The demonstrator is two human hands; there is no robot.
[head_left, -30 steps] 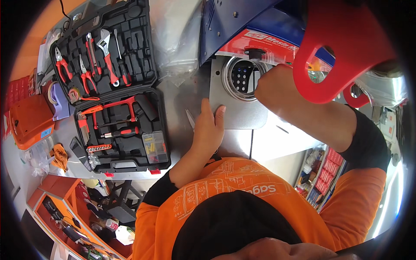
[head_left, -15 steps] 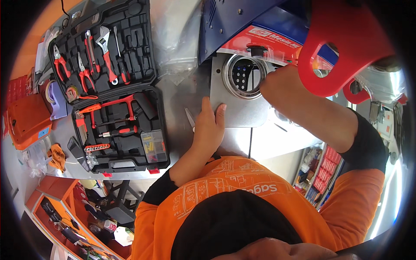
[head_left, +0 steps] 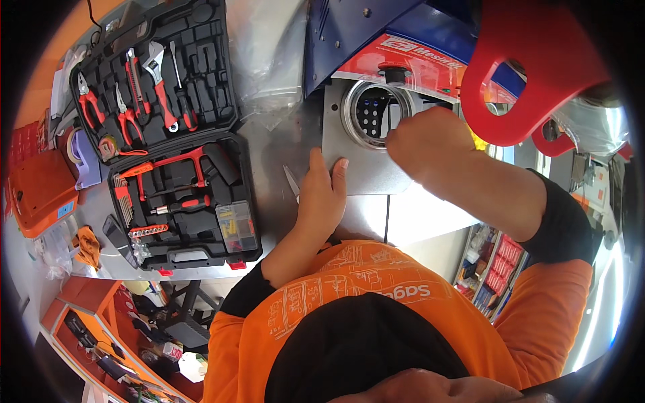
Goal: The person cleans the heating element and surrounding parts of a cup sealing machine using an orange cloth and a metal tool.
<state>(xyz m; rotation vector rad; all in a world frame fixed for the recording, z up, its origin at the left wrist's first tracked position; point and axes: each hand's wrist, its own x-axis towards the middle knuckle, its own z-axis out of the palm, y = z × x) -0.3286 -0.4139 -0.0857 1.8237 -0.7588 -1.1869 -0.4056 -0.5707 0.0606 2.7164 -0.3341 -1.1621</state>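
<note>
Working at the ringed opening, the person has the round metal ring [head_left: 350,127] in place on the grey plate [head_left: 366,176], beside the blue machine [head_left: 332,50]; a perforated surface [head_left: 369,119] shows through it — whether the ring is fastened or loose, and so how much is left, cannot be told. The right hand [head_left: 432,138] is bent in at the ring's right edge, back of the hand up, fingers curled under (what they hold, if anything, is hidden), its forearm slanting in from the right. The left hand [head_left: 324,195] rests by the plate's lower left edge — thumb and forefinger apart, nothing seen between them. Just beside it lies a pointed metal blade [head_left: 291,180], and farther left the opened tool case [head_left: 209,70] with its tools
</note>
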